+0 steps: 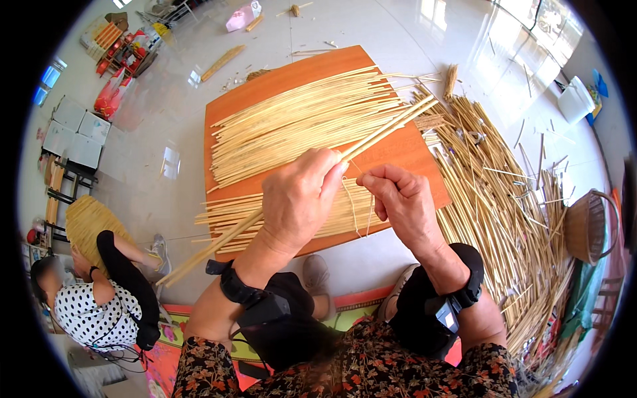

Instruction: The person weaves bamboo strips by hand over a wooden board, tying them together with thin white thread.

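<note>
Both forearms (264, 257) slant in from the near side; I see the left hand (302, 192) curled tight, knuckles up, and the right hand (400, 198) just beside it, fingertips (366, 179) pinched together.

Indoor room in use as a small handicraft workshop, by appearance; glossy tiled floor (149, 93); orange desk (406, 154) laid with rows of pale stalks (285, 126); large heap of loose stalks (494, 179) to the right; handled basket (582, 229) beyond; second person (99, 312) seated at left beside a straw-coloured panel (93, 219).
</note>
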Available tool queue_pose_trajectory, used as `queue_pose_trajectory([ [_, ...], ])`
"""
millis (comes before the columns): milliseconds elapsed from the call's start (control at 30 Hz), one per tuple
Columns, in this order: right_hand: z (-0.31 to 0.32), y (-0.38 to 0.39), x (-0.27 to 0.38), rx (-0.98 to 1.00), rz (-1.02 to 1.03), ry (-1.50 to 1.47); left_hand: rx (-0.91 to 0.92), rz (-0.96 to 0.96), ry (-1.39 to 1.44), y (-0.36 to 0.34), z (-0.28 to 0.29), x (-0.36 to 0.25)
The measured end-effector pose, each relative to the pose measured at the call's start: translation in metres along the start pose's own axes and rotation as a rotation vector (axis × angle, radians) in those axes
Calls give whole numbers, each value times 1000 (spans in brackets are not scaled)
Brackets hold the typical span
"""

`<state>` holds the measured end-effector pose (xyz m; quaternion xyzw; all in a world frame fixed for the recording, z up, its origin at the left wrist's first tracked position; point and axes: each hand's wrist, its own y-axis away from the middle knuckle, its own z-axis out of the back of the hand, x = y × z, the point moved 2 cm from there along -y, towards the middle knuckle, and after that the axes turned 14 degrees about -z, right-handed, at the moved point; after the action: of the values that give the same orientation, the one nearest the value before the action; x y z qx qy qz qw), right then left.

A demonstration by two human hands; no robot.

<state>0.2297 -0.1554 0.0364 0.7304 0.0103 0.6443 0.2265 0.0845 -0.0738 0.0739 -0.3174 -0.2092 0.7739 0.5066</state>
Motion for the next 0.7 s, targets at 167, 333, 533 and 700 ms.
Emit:
queue_pose_trajectory([
  [167, 3, -2, -3, 7, 17, 25, 2, -35, -5, 1, -3, 0],
  [333, 5, -4, -2, 13, 30, 41, 12, -35, -3, 4, -7, 0],
  [533, 6, -9, -2, 40, 15, -7, 20, -89, -56, 5, -13, -10],
  [700, 0, -13, -9, 113, -165, -366, 28, -206, -187, 5, -12, -7],
])
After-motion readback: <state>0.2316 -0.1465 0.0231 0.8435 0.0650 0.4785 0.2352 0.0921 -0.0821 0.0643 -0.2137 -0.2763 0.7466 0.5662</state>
